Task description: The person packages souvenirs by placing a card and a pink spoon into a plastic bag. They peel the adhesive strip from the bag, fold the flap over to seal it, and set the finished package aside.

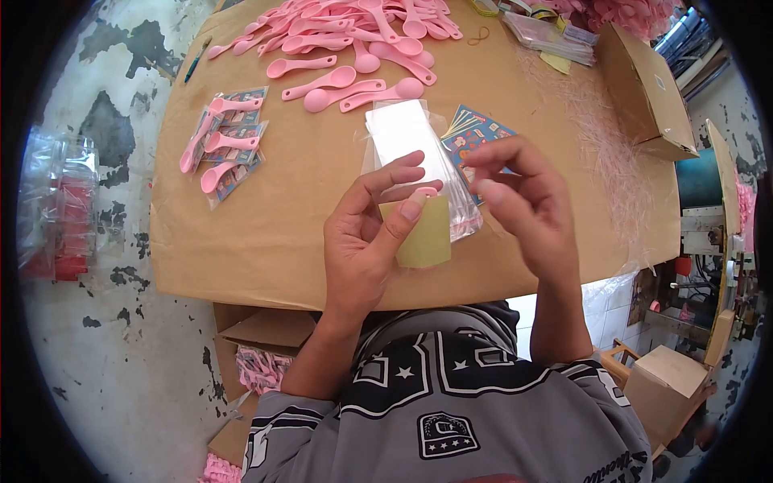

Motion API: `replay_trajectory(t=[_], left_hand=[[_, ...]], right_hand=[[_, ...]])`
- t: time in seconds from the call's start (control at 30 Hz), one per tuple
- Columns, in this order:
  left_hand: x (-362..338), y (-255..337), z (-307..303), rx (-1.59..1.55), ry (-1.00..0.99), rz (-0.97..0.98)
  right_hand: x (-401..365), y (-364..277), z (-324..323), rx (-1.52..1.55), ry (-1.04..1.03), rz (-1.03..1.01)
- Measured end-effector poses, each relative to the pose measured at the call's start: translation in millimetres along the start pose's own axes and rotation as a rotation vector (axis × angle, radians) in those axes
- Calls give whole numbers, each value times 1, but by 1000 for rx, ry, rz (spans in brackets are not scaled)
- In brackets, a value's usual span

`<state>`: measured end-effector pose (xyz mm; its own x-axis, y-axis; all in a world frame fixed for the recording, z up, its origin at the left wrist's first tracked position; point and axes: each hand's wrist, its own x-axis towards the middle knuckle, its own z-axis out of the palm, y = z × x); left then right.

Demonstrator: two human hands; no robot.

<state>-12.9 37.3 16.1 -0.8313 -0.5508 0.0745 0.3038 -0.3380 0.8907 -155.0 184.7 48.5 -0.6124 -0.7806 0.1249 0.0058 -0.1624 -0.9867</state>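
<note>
My left hand (370,229) pinches a yellow-green card (427,233) with its thumb, and a bit of pink shows above the thumb. My right hand (527,205) is raised to the right, fingers curled and apart, with nothing visible between them. Behind the hands lies a stack of clear plastic bags (398,129) with a white surface. Blue printed cards (477,133) are fanned out beside it, partly behind my right hand. A large pile of pink spoons (330,36) covers the table's far side. At the left lie several packed spoons (229,143) on blue cards.
The brown-covered table (241,266) has a pen (197,60) at its far left and a rubber band (478,36) at the back. A cardboard box (644,92) and pink shreds (600,145) are on the right. An open box (270,328) sits below the front edge.
</note>
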Motion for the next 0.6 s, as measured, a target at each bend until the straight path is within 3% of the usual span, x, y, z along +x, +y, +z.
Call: replay_trajectory(t=[0.07,0.33,0.6], left_hand=[[-1,0,0,17,-11,19],[-6,-2,-6,63,-67,-4],[-9,3,-3,42,13,-82]], right_hand=[[-1,10,6,-174,-27,37],[-3,17,10,-36,-23,83],[-7,14,5,-39,-32,58]])
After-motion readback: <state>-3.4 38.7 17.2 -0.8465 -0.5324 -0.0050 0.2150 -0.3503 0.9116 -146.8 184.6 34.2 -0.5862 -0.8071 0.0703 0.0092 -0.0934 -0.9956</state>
